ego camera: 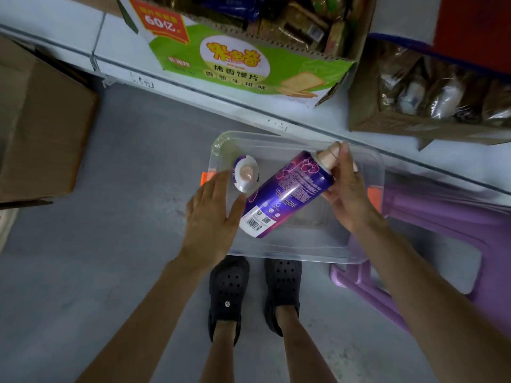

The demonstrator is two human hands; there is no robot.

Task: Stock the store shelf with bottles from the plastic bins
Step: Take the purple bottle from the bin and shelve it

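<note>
A clear plastic bin (290, 257) sits on the grey floor in front of my feet. My right hand (345, 189) grips the neck of a purple bottle (287, 192) with a pink cap, holding it tilted over the bin. A second purple bottle (246, 172) stands upright in the bin's far left corner, seen from its cap. My left hand (213, 214) hovers open with spread fingers by the bin's left side, close to the bottom end of the held bottle. The white store shelf (166, 78) runs across just beyond the bin.
A green-and-white snack carton (235, 62) and an open cardboard box (414, 106) of packets sit on the shelf. A brown cardboard box (41, 120) stands on the left. A purple plastic stool (442, 225) is beside the bin on the right.
</note>
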